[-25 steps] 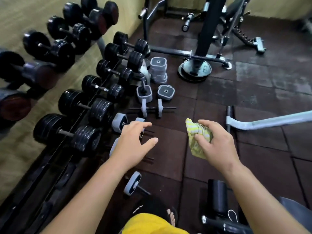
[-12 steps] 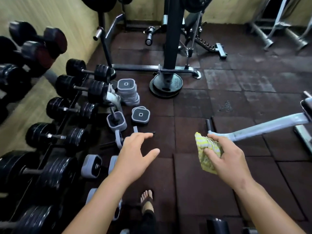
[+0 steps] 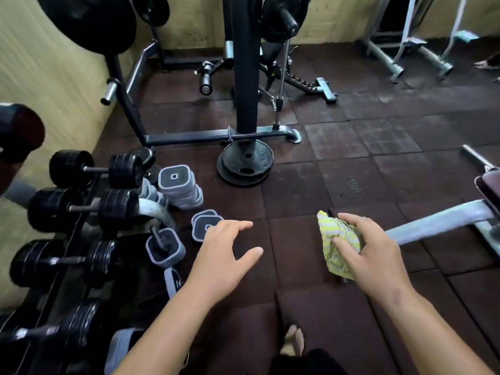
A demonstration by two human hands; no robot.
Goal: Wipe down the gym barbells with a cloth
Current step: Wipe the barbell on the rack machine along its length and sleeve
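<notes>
My right hand point(image 3: 376, 255) grips a bunched yellow-and-white striped cloth point(image 3: 336, 244) in the air above the dark floor mats. My left hand point(image 3: 224, 255) hovers with fingers spread and relaxed, holding nothing, just right of the grey square-ended dumbbells point(image 3: 165, 250) lying on the floor. Black dumbbells point(image 3: 94, 169) sit in rows on a low rack point(image 3: 67, 255) at the left. Neither hand touches any weight.
A stack of grey square plates point(image 3: 180, 189) stands beside the rack. Black round plates point(image 3: 244, 163) lie at the foot of a black machine post point(image 3: 244, 77). A bench's grey leg point(image 3: 438, 224) crosses from the right. My foot point(image 3: 293, 341) is below.
The view has swung up and right along the rack, bringing the machine post and far wall into view. Both hands kept their poses, the cloth still gripped in the right one.
</notes>
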